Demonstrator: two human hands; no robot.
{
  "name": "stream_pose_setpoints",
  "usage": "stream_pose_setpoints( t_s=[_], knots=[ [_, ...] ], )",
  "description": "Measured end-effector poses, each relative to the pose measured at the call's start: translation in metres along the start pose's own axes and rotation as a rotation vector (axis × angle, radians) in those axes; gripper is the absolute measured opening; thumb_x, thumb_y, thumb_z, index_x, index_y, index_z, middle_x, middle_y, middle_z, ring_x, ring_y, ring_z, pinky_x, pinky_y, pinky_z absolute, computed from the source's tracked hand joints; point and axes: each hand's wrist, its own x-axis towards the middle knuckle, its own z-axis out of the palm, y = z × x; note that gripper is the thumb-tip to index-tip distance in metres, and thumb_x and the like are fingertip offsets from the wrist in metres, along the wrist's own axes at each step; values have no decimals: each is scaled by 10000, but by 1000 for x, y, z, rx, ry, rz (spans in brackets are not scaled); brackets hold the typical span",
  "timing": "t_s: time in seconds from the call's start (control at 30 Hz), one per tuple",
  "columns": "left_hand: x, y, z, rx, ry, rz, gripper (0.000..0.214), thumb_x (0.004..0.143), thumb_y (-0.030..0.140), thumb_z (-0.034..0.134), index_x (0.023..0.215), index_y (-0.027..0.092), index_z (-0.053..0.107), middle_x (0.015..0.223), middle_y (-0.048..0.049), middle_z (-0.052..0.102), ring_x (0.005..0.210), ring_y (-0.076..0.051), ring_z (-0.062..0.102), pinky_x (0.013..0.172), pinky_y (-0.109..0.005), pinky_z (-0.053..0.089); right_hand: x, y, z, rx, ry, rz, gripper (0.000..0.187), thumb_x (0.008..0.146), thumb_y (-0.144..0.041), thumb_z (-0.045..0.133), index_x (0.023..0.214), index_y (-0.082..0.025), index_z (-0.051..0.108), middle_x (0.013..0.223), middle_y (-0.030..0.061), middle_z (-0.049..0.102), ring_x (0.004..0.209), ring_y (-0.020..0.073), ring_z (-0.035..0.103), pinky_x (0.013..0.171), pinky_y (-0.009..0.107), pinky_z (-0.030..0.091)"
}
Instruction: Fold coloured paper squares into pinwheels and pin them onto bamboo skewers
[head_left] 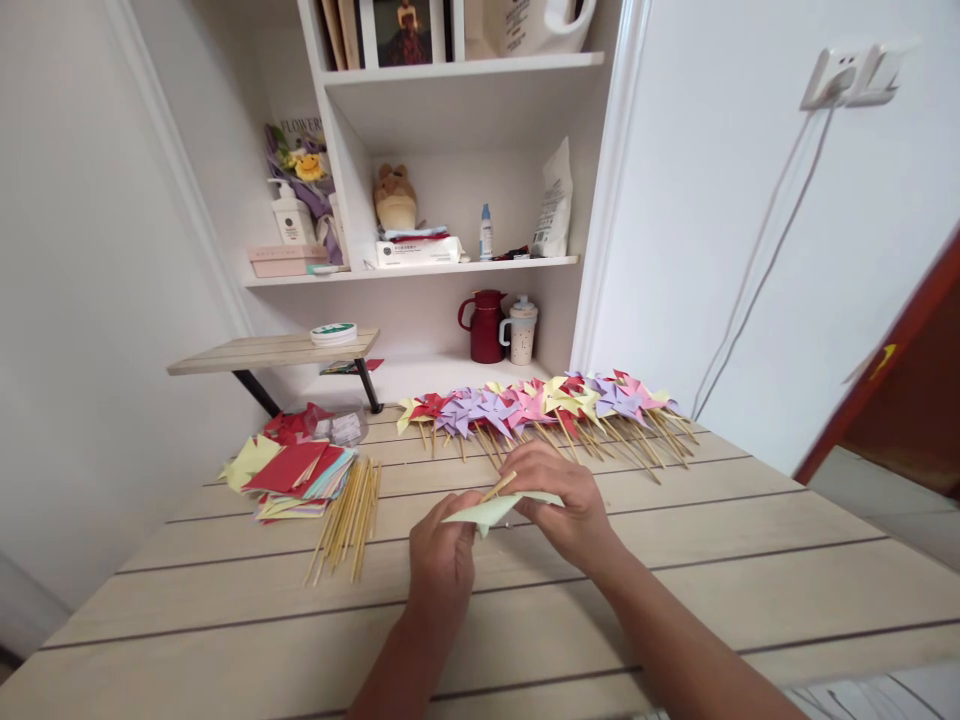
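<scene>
Pinwheels (556, 398) crowd the back of the table (795, 580); paper (289, 469) and sticks (351, 515) block the left; the right side offers open passage.

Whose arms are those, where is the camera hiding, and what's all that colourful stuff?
No robot here! These are a person's own bare hands, seen by a camera worn on their head, looking forward and down. The left hand and right hand hold a pale green paper between them; a thin stick shows behind it. On the wooden table, colourful paper pinwheels lie in a row beyond the hands. To the left are a stack of coloured papers and loose sticks.
</scene>
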Motion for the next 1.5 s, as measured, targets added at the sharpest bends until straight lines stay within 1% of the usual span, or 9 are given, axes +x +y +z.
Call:
stream_pose_setpoints(
  t_s=[0.27,0.37,0.47,0.6,0.9,1.1,1.3,1.4,1.5],
  knots=[
    [-3,-3,5,-190,-110,-275,369,962,342,406,1016,183,734,764,-37,720,570,-151,587,556,-256,462,1,-1,0,-13,-25,-20,108,880,-167,689,931,-242,749,798,46,739,834,214,640,747,384,538],
    [-4,-3,6,-253,-113,-305,379,956,355,413,1049,173,733,712,-33,693,618,-166,610,591,-262,479,0,0,-1,-6,-21,-15,141,867,-129,692,934,-240,747,802,46,732,840,212,638,735,377,538],
    [-4,-1,4,-279,-109,-308,383,952,350,413,1042,163,735,766,-53,709,669,-177,630,614,-272,492,-1,1,0,-3,-22,-9,150,860,-121,698,933,-244,745,807,45,728,844,213,636,739,380,539],
    [-1,5,1,-288,-130,-329,366,946,312,415,1034,166,738,810,-58,727,629,-163,613,619,-277,500,-2,1,0,-11,-20,14,122,866,-151,700,920,-250,745,805,47,723,848,221,639,739,386,542],
    [1,8,-3,-231,-125,-252,354,938,276,411,1042,177,735,862,-62,747,668,-171,646,589,-261,487,-2,-1,1,14,-8,36,112,870,-169,691,912,-252,754,826,59,715,846,225,646,715,375,548],
    [0,8,-4,-164,-125,-212,332,954,262,424,1070,183,725,803,-45,723,641,-159,622,597,-259,487,-4,2,0,33,-3,34,126,861,-163,701,931,-253,752,837,58,721,859,231,650,746,397,552],
    [-5,3,-1,-82,9,-166,340,980,290,424,1140,192,708,768,-39,701,659,-162,629,621,-266,508,-4,3,-1,60,-4,14,106,871,-187,702,939,-250,752,810,56,730,828,226,653,754,404,547],
    [-5,2,-2,-46,-25,-167,337,979,276,428,1147,192,709,828,-57,725,770,-186,678,676,-283,540,-3,2,-1,63,-3,8,90,872,-206,707,933,-252,754,806,56,732,812,224,653,751,404,545],
    [-3,3,-4,-16,-63,-138,352,979,258,414,1161,191,708,855,-69,740,787,-192,692,675,-287,555,-2,1,-1,64,-2,9,83,876,-213,703,928,-252,755,806,55,734,815,223,646,753,401,542]
  ],
)
